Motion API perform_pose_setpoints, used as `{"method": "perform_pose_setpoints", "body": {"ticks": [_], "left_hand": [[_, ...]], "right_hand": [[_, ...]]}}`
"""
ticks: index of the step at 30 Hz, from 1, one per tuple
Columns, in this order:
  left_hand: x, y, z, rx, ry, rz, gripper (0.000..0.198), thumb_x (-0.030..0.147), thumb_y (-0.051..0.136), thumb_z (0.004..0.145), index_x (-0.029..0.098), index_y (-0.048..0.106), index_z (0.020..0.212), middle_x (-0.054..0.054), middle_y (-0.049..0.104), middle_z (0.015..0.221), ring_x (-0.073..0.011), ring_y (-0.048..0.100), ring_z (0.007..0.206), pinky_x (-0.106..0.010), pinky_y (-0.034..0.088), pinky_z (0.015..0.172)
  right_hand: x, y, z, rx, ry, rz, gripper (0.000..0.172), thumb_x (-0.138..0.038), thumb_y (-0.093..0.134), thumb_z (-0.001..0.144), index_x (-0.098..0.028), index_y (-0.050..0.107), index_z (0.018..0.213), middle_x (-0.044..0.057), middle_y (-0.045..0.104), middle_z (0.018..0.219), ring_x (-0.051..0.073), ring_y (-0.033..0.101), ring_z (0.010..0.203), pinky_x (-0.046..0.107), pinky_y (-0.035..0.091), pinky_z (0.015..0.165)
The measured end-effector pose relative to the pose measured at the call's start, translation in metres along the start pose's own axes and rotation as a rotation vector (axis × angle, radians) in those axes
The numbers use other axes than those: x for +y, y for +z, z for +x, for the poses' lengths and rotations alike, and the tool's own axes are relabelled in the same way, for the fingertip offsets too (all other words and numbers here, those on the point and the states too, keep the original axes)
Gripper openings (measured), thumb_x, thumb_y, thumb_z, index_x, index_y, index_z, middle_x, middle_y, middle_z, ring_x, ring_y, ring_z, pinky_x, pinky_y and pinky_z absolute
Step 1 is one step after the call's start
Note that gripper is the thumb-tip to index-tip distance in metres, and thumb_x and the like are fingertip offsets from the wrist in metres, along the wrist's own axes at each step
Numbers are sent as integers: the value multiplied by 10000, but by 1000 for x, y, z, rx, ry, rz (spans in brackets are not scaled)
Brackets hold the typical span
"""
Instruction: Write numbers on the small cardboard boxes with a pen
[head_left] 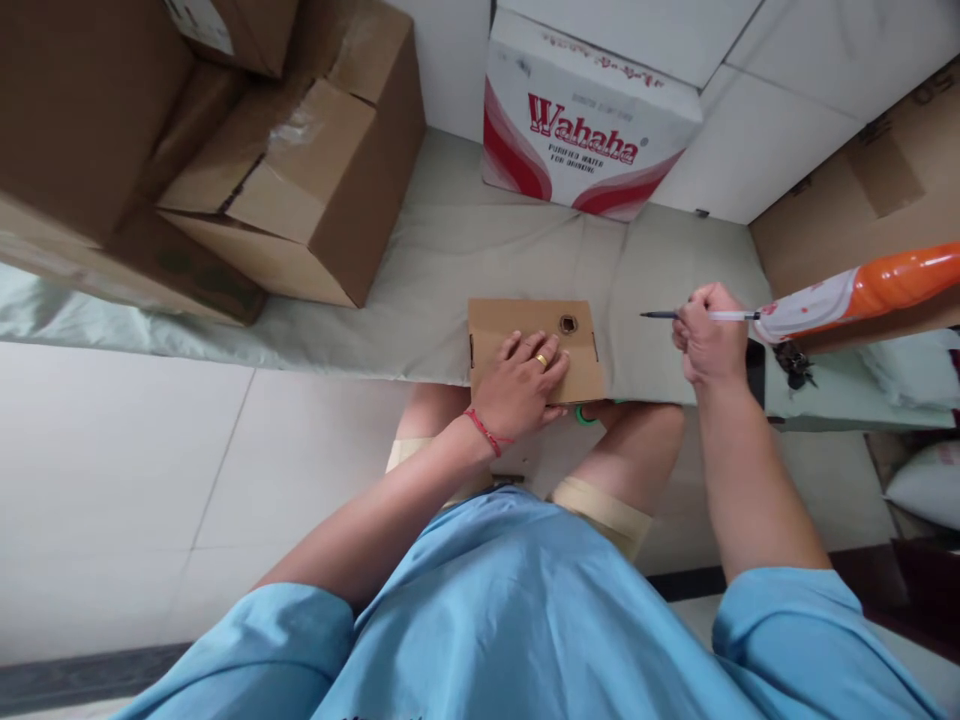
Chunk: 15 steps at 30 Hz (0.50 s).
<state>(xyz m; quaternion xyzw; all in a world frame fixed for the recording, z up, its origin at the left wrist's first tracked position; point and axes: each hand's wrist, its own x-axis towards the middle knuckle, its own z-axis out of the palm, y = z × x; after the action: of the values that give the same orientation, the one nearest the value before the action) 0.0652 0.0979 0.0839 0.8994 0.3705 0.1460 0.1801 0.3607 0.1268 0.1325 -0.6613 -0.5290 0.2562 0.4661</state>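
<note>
My left hand [523, 385] lies flat with fingers spread on a small brown cardboard box [581, 365] at the front edge of the cloth-covered surface. Near the box's upper right corner is a dark-edged hole [569, 324]. To the right of the box, my right hand [705, 333] is closed round a pen [729, 316], its dark end pointing left toward the box without touching it. A green ring-shaped thing [585, 415] shows just under the box's lower edge.
Large cardboard boxes [300, 190] stand at the back left. A white and red Wahaha box [585, 120] is against the wall. Right of my right hand are an orange-and-white bottle [862, 290], keys [795, 366] and a dark flat object [755, 375], with another carton [862, 200] behind.
</note>
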Motion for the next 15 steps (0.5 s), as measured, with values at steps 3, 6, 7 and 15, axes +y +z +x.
{"method": "perform_pose_setpoints", "body": {"ticks": [3,6,7,15], "left_hand": [[1,-7,3,-42,28,95,712,425,894,876,130,640,1472,-244,592,1597,-441,498,1516,-632,355,1272],[0,-9,2,-30,69,156,710,485,855,911,122,631,1479,-229,598,1592,-423,519,1490,-606,396,1252],[0,-9,1,-23,76,162,724,499,842,923,121,620,1499,-226,587,1607,-420,511,1501,-604,389,1265],[-3,-9,-3,-66,89,128,741,476,817,950,100,592,1547,-243,481,1710,-418,415,1614,-658,299,1354]], "right_hand": [[-16,32,-10,-63,161,394,386,-516,765,844,-264,473,864,-104,463,593,58,325,450,228,199,453],[-29,70,-16,-178,210,495,381,-498,821,774,-248,620,979,-38,672,739,77,477,532,213,295,466],[-31,81,-16,-193,207,494,378,-471,835,756,-243,644,989,-24,700,774,82,510,566,210,327,484],[-15,134,-12,-26,144,372,178,-319,729,794,-224,681,936,-52,635,667,87,517,570,219,418,573]]}}
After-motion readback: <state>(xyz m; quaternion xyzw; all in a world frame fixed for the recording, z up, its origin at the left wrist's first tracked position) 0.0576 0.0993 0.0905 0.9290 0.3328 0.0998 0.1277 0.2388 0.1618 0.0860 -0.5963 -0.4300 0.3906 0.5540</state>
